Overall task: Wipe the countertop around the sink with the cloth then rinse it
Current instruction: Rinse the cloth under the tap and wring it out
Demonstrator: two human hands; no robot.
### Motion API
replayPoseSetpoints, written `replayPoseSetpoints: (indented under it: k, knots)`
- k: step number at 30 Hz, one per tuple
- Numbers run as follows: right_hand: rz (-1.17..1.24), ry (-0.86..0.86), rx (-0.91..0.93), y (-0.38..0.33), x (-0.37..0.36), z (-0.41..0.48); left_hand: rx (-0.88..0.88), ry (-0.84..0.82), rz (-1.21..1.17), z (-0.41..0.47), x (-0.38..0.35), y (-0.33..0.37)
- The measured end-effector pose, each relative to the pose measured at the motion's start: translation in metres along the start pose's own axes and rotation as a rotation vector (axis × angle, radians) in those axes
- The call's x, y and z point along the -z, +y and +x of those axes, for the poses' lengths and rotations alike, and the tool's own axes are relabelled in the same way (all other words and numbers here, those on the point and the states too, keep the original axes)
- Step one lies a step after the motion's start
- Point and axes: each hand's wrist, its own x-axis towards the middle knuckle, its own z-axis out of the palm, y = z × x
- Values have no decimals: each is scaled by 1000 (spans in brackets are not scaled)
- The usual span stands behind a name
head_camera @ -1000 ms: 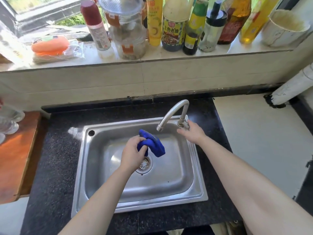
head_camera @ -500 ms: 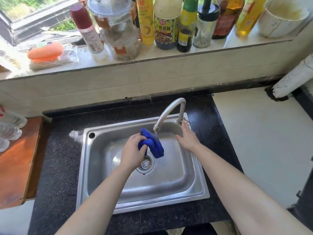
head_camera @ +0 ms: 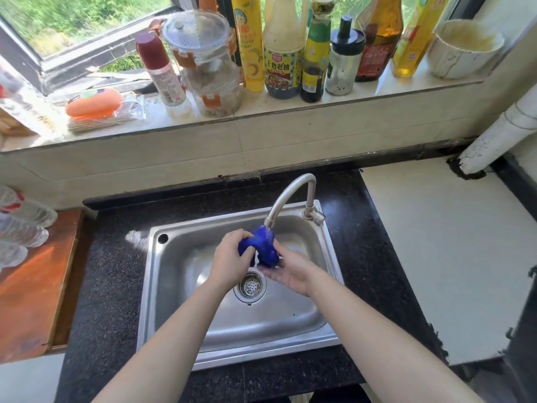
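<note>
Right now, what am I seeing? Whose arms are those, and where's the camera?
There is no machine here, just a person. The camera sits on their head and looks down, so you see their two arms as if they were your own. This is the only view.

The person stands at a steel sink set in a dark countertop. Water runs from the tap onto a blue cloth. The left hand grips the cloth. The right hand holds it from below, above the drain.

Behind the sink, bottles and a jar stand on the sill by the window. A wooden board lies at the left.
</note>
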Motion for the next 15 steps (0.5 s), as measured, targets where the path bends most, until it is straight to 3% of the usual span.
replayPoseSetpoints:
  k: [3,6,11,15]
  knots:
    - [73,1,180,-9,1,2,87,-25,-94,-4,3,4]
    - [6,-72,289,-18,5,-2,283,-66,-444,-8,7,11]
    - [-106,-241,304,-20,11,-13,449,-129,-591,-6,7,15]
    - [-155,-282,280,-21,13,-19,445,-221,-719,-3,1,16]
